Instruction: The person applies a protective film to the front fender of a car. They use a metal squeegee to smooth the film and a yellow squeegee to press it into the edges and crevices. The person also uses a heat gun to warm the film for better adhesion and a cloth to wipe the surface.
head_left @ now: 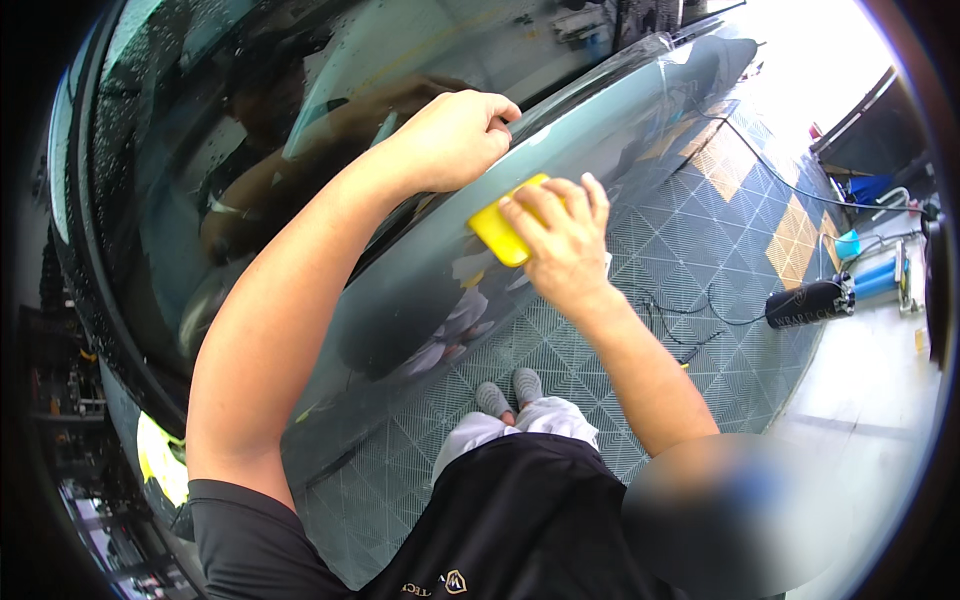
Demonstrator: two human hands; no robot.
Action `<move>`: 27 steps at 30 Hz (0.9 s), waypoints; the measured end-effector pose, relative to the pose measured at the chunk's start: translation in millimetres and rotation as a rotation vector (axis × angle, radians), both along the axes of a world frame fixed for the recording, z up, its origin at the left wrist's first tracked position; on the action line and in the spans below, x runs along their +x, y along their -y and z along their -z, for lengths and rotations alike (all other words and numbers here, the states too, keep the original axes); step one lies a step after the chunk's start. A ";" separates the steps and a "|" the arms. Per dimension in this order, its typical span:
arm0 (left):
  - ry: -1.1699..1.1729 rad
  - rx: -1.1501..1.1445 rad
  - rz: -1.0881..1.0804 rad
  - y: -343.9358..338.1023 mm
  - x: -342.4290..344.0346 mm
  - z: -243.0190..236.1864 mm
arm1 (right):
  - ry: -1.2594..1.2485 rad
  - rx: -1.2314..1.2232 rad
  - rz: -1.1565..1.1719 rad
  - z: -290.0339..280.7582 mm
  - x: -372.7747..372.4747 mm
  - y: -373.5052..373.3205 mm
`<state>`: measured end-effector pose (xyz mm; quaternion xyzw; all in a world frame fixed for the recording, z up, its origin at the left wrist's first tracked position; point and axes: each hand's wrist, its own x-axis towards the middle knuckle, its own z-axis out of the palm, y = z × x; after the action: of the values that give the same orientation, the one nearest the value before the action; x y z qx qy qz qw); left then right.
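Left hand (460, 140) at upper edge of grey car panel (390, 320), fingers curled; can't tell if pinching anything. Yellow pad (500, 232) appears against panel's outer face, gripped by right hand (570, 240), fingers bent, slightly spread. Step looks like rubbing panel; next stroke probably calls for keeping pad flat.

The head camera is looking steeply down over the wearer's shirt (500, 510), catching the arms (285, 290) close by and the shoes (527, 384) farther below. It is facing the car (390, 320) at a slant, its wide fisheye view taking in the floor (690, 235) to the right.
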<state>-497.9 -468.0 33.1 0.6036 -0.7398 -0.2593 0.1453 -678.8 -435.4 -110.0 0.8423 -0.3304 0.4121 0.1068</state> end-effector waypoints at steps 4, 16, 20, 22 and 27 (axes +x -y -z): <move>-0.067 -0.088 0.013 18.3 -8.7 7.3 | 0.039 -0.057 0.017 -6.0 3.7 41.0; -0.001 -0.010 -0.009 71.1 -48.3 4.1 | 0.087 -0.018 0.013 -6.7 -23.1 82.4; 0.035 -0.023 -0.049 83.2 -59.0 2.1 | 0.083 0.000 -0.006 -0.1 -37.5 83.5; 0.052 -0.022 -0.022 94.2 -69.3 -1.9 | 0.089 -0.004 0.020 7.7 -46.6 94.6; 0.103 -0.030 -0.050 115.4 -80.4 -2.4 | -0.027 -0.026 -0.076 -13.0 -54.7 127.7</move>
<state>-578.3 -583.5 35.5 0.6321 -0.7349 -0.2132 0.1224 -733.5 -563.1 -97.0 0.8584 -0.2914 0.4087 0.1062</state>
